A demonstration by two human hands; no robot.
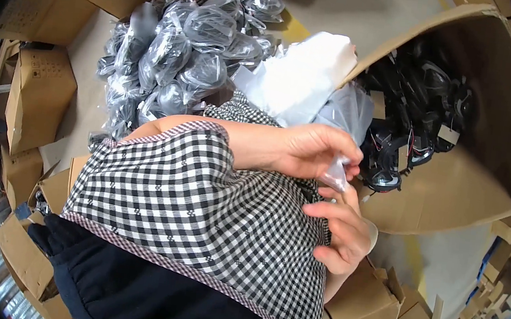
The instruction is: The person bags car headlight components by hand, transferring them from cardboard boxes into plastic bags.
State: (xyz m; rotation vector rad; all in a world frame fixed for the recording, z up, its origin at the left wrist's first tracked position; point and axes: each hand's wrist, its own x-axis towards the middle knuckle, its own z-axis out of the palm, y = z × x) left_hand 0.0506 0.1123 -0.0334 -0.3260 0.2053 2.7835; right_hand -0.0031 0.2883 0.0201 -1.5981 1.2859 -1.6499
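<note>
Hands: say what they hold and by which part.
The left hand pinches a small clear plastic bag by its top edge; the right hand touches its lower end.

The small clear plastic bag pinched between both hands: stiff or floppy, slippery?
The clear plastic bag is probably floppy: it crumples where the left hand pinches it. It looks thin and glossy, so likely light and somewhat slippery. The right hand touches its lower edge.

- Small bag (335,177) pinched between left hand (314,151) and right hand (342,231): thin, clear, glossy plastic film.
- Heap of bagged items (180,48): shiny, crinkled plastic.
- Big box (456,184): matt brown cardboard.
- Black goggles (414,115) inside: probably smooth plastic.
- Checked sleeve (197,216): woven cloth.
</note>
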